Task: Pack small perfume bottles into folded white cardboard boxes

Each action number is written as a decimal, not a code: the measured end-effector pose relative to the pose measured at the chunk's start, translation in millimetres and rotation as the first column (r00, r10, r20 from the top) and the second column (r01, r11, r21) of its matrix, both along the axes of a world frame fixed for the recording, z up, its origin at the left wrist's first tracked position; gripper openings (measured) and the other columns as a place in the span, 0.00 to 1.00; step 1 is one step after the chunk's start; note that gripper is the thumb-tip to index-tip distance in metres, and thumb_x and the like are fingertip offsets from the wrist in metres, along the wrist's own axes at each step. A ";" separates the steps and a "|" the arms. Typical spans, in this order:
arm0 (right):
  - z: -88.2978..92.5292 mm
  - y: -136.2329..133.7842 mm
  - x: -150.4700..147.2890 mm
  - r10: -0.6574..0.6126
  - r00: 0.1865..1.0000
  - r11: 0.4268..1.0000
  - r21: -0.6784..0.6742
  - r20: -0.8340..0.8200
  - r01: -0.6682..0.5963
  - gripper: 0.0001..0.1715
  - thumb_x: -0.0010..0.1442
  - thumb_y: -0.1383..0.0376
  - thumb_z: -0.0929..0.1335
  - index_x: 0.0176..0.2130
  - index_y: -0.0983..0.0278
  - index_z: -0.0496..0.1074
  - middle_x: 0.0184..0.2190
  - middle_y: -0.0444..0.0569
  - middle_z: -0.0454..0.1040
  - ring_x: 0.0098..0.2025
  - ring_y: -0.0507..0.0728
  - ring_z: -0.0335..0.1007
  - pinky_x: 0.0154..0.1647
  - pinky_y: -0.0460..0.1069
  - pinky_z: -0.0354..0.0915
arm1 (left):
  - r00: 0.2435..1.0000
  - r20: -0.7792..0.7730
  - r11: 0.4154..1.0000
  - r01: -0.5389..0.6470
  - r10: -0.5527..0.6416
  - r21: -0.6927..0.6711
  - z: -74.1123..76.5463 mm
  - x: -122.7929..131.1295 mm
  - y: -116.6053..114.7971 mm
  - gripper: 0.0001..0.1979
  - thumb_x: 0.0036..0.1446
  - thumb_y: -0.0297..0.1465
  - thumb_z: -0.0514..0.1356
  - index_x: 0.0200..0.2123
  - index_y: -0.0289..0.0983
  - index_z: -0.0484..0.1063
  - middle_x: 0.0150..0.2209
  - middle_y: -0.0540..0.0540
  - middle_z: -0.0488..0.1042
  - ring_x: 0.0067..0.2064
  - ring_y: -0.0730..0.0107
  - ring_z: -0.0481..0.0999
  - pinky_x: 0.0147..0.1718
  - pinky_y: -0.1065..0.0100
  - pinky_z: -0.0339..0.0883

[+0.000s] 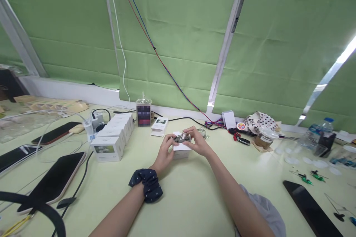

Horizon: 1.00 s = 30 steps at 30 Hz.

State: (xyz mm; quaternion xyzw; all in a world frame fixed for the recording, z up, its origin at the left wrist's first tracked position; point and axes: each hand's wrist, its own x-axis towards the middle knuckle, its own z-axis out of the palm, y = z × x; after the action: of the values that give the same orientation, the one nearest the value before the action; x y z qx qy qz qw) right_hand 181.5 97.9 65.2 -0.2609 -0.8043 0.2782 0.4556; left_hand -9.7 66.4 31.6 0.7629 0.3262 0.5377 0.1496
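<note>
A small dark-grey object with a shiny silvery part (183,138) is held up between my two hands; its exact kind is too small to make out. My left hand (164,152) pinches its left end, and a dark blue dotted scrunchie (147,184) circles that wrist. The fingers of my right hand (199,143) are closed on its right end. Right beneath it stands a small white box (180,153), partly covered by the object and my fingers. Just behind my right hand lies a small clear item (202,132), partly hidden.
A row of white boxes (107,149) stands to the left, near several phones (55,177) and cables. Farther back are an open white box (159,126) and a lidded cup (144,113). On the right are a drink cup (265,137), a black phone (311,207) and small green-handled pieces (305,179).
</note>
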 end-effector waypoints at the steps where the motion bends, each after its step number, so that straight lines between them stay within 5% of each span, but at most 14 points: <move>1: 0.7 -0.5 0.0 -0.006 1.000 1.000 0.008 0.010 0.006 0.20 0.56 0.64 0.69 0.47 0.59 0.62 0.41 0.48 0.67 0.41 0.55 0.66 0.37 0.49 0.61 | 1.000 0.002 1.000 0.003 -0.003 0.001 -0.4 -0.3 0.7 0.09 0.53 0.20 0.51 0.33 0.39 0.65 0.47 0.42 0.62 0.54 0.60 0.64 0.52 0.56 0.62; 19: 6.5 -9.7 -2.9 -0.052 0.993 0.997 0.066 0.108 0.045 0.08 0.59 0.65 0.64 0.41 0.61 0.66 0.36 0.47 0.71 0.35 0.53 0.66 0.37 0.49 0.63 | 0.999 -0.030 1.000 0.014 -0.013 0.015 -0.1 -2.4 3.2 0.05 0.56 0.24 0.52 0.34 0.39 0.65 0.45 0.43 0.65 0.51 0.61 0.67 0.49 0.58 0.63; 30: -0.6 -9.2 -8.7 -0.009 0.997 0.983 0.186 0.077 -0.005 0.08 0.61 0.65 0.63 0.34 0.62 0.71 0.36 0.52 0.72 0.42 0.57 0.68 0.45 0.54 0.64 | 1.000 -0.027 1.000 -0.002 0.002 0.012 -0.3 -2.7 2.5 0.04 0.57 0.26 0.52 0.34 0.39 0.65 0.45 0.42 0.64 0.52 0.60 0.65 0.50 0.56 0.63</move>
State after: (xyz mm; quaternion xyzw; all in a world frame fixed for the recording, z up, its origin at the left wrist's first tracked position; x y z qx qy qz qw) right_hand 172.8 88.7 64.6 -0.2288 -0.8436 0.1912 0.4466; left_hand -12.4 68.9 31.3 0.7708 0.3258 0.5293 0.1401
